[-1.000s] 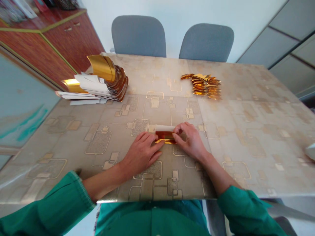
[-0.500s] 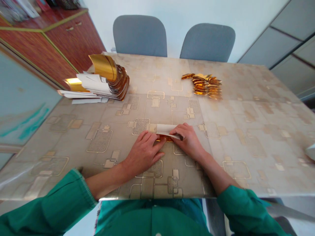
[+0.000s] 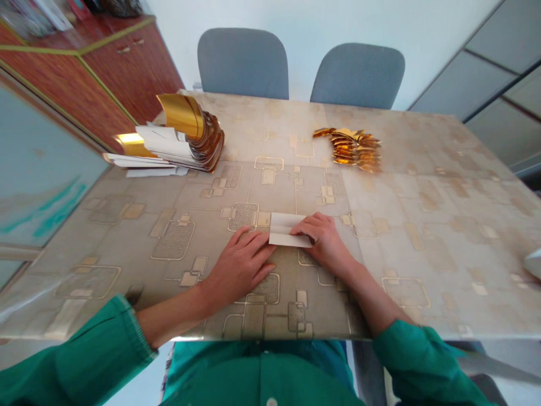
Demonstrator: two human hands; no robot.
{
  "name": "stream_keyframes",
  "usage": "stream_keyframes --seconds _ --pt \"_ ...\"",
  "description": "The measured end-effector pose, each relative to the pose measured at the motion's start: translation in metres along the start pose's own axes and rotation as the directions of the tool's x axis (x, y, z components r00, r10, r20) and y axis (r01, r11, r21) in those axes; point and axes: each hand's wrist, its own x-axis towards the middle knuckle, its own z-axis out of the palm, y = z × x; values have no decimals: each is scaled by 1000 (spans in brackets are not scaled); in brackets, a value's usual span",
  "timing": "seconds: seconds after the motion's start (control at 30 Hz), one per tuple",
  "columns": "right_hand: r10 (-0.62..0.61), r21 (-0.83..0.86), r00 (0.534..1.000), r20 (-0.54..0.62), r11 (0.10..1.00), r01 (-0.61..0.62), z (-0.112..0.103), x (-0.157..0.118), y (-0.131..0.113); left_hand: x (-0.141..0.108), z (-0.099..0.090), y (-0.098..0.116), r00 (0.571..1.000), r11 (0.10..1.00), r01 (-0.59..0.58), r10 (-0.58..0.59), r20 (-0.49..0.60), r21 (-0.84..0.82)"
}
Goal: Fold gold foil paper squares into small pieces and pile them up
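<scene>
A small sheet of paper [image 3: 282,230] lies white side up on the table in front of me, with a crease running along its length. My right hand [image 3: 323,239] has its bent fingers closed on the right end of the sheet, the fingertips on top and the thumb hidden. At the sheet's left edge, my left hand [image 3: 243,259] rests flat with its fingers stretched out, the fingertips at or just touching the paper.
A stack of gold and white paper sheets [image 3: 169,149] stands at the table's far left. Several folded gold paper pieces [image 3: 355,149] lie at the back right. Two grey chairs [image 3: 243,62] stand behind the patterned table [image 3: 393,197].
The sheet was bent up with its gold underside showing; now it lies flatter, white side up. My left hand has drawn slightly left and off the sheet. My right hand stays in place.
</scene>
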Motion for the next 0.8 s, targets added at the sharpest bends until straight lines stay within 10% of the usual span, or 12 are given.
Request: stream_keyframes --seconds 0.37,0.8 --pt "-89 -67 988 126 993 98 -10 -4 -4 5 -14 -17 988 997 -13 1 -154 -76" --pt "-137 -147 977 166 976 162 -15 -10 -5 18 4 -1 995 993 -93 89 51 78"
